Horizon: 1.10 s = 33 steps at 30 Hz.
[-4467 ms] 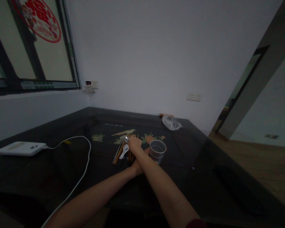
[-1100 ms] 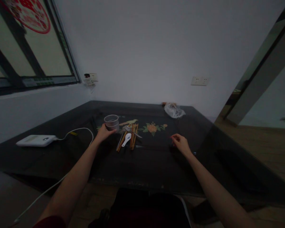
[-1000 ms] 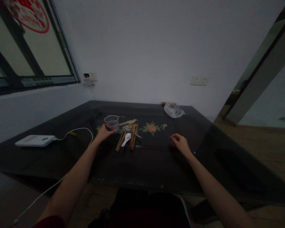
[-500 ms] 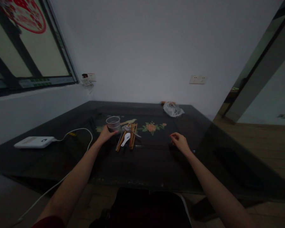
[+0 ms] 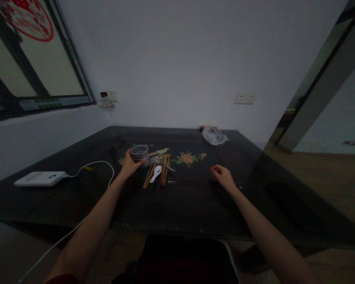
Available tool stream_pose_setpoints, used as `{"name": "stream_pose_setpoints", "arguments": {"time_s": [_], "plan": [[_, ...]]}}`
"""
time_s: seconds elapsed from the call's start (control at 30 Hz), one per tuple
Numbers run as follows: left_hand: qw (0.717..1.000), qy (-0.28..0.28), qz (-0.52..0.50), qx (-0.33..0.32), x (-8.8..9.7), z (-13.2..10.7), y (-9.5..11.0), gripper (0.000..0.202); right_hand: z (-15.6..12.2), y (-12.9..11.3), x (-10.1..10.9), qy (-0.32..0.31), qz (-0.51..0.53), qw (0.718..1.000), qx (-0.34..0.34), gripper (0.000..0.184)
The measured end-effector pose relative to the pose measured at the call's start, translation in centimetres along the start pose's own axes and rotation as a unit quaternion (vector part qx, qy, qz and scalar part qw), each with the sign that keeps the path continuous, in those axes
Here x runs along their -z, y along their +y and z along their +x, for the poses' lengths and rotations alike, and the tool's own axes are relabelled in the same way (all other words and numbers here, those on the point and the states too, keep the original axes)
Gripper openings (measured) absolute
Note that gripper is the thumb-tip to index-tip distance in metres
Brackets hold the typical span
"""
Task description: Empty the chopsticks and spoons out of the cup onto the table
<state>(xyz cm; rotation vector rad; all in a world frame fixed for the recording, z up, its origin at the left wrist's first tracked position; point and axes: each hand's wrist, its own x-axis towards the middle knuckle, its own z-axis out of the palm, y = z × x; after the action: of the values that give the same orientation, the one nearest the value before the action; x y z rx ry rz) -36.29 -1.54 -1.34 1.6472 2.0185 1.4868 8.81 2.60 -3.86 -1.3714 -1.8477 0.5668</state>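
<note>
My left hand [image 5: 128, 167] is wrapped round a clear plastic cup [image 5: 140, 154] that stands upright on the dark table [image 5: 177, 205], left of the cutlery. Just right of the cup lies a bundle of wooden chopsticks [image 5: 164, 174] with a white spoon [image 5: 156, 172] and a metal spoon [image 5: 159, 160] among them. My right hand [image 5: 223, 176] rests on the table well right of the chopsticks, fingers loosely curled with thumb and fingertips close together; whether anything is between them I cannot make out.
A white device [image 5: 40, 178] with a white cable [image 5: 102, 167] lies at the left of the table. A crumpled plastic bag [image 5: 214, 136] sits at the far edge by the wall. A doorway opens to the right.
Earlier both arms were crossed over the chopsticks with the cup on the right. The cup now stands on the left in my left hand; over the last second it barely shifted.
</note>
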Motion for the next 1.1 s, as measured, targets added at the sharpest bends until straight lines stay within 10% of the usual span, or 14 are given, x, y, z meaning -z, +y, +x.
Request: {"name": "stream_pose_setpoints", "arguments": {"time_s": [0.4, 0.57, 0.7, 1.1], "plan": [[0.967, 0.205, 0.028, -0.146, 2.1, -2.5, 6.1, 0.059, -0.3, -0.7, 0.1, -0.001, 0.009, 1.000, -0.002, 0.021], [0.973, -0.003, 0.081, -0.218, 0.8, -2.9, 9.6, 0.036, -0.2, -0.4, 0.0, 0.000, 0.006, 1.000, 0.008, 0.021], [0.890, -0.282, 0.173, -0.315, -2.2, -1.6, 11.1, 0.035, -0.3, -0.7, 0.0, -0.007, -0.001, 1.000, 0.015, 0.021], [0.801, -0.389, 0.316, -0.327, -7.3, 0.4, 9.0, 0.018, -0.4, -1.5, 0.3, -0.007, -0.003, 0.999, 0.036, 0.020]]}}
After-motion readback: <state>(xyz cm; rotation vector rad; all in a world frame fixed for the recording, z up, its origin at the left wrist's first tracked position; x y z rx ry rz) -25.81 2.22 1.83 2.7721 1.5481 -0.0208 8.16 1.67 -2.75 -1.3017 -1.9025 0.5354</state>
